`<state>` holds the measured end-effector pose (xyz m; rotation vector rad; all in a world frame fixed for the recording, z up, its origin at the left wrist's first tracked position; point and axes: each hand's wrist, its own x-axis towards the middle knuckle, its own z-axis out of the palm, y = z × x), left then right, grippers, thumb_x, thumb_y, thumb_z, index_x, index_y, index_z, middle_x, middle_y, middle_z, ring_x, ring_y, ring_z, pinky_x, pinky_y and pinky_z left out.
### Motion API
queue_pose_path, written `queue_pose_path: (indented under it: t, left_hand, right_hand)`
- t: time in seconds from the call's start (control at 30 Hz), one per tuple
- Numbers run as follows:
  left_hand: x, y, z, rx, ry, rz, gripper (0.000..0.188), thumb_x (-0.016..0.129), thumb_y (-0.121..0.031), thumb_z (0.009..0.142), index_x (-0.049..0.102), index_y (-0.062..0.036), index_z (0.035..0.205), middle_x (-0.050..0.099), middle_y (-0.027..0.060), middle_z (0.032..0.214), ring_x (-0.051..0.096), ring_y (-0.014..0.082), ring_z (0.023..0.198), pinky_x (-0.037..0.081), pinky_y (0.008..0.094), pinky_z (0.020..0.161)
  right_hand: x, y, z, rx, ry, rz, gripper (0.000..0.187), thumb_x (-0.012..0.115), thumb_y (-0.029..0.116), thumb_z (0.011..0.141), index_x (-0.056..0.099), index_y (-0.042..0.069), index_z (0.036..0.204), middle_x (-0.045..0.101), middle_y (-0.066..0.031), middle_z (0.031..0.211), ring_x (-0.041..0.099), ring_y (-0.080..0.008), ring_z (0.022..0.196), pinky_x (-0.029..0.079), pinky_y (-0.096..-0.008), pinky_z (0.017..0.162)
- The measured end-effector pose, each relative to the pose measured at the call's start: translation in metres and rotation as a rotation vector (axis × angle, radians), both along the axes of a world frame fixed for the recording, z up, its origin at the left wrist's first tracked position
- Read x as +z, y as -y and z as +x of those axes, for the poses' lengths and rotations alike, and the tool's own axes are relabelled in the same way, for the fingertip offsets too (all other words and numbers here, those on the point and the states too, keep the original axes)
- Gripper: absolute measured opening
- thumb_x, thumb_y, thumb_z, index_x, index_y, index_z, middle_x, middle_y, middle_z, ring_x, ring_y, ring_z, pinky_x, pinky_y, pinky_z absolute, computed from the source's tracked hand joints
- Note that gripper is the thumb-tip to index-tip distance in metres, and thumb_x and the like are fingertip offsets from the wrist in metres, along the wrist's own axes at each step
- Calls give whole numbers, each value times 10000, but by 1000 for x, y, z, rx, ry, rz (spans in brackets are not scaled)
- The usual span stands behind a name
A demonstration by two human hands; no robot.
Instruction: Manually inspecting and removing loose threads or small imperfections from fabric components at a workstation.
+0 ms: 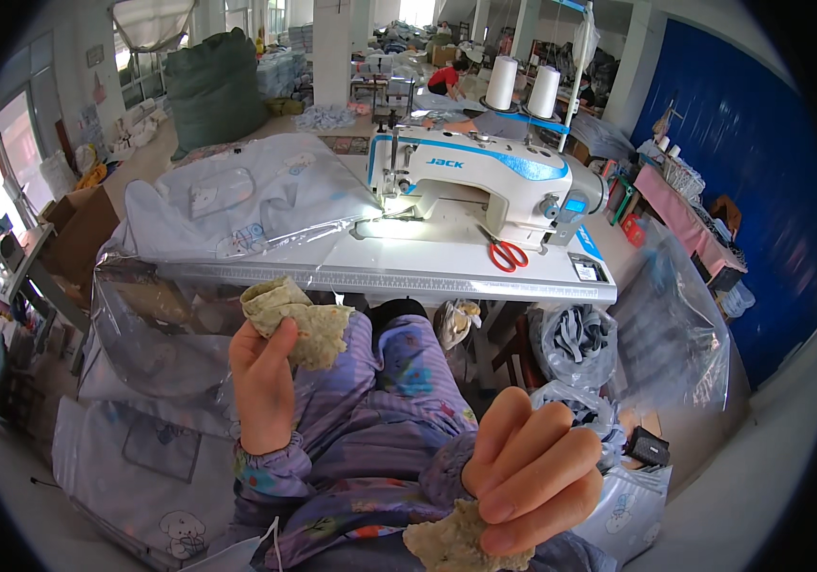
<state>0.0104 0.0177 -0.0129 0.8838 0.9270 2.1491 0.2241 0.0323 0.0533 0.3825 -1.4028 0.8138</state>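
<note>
My left hand pinches a pale green, partly rolled flatbread between thumb and fingers, above my lap and in front of the table edge. Closer to me, my right hand is closed on a torn piece of flatbread, low in the view. The two pieces are apart. Beyond them stands a white and blue sewing machine, its lamp lit over the needle area. Red-handled scissors lie on the white sewing table under the machine's arm.
Light grey printed fabric with clear plastic covers the table's left side and hangs down. Bags of dark strips stand at the right. Two white thread cones rise behind the machine. A person in red is far back.
</note>
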Motion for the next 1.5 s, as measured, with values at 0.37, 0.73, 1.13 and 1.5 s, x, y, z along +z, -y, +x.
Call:
queue_pose_path:
  t: [0.37, 0.73, 1.13, 1.5]
  left_hand:
    - [1, 0, 1, -21, 3, 3, 283, 635, -133, 971, 644, 53, 1183, 710, 100, 1069, 687, 175, 947, 539, 316, 861]
    - [-5, -1, -3, -12, -5, 8, 282, 641, -133, 967, 641, 47, 1184, 707, 87, 1079, 681, 168, 950, 530, 305, 859]
    - [-9, -3, -7, -69, 16, 22, 279, 624, -84, 972, 620, 32, 1226, 691, 86, 1127, 673, 180, 1009, 528, 333, 887]
    - [-2, -3, -2, -33, -22, -8, 282, 612, -107, 977, 626, 59, 1203, 705, 114, 1093, 692, 196, 963, 539, 333, 879]
  right_hand:
    - [-1, 1, 1, -7, -4, -15, 94, 833, 87, 762, 744, 115, 749, 638, -23, 895, 554, -139, 768, 433, -324, 684]
    - [-2, -1, 0, 9, -1, 6, 104, 833, 80, 763, 736, 114, 754, 632, -19, 906, 542, -136, 759, 418, -314, 669]
    - [2, 1, -3, 4, -36, -17, 125, 818, 78, 780, 712, 112, 721, 632, -24, 898, 521, -132, 757, 407, -294, 647]
    - [6, -21, 10, 195, 130, 199, 56, 746, -33, 840, 703, -18, 873, 579, -152, 1067, 569, -211, 805, 520, -313, 630]
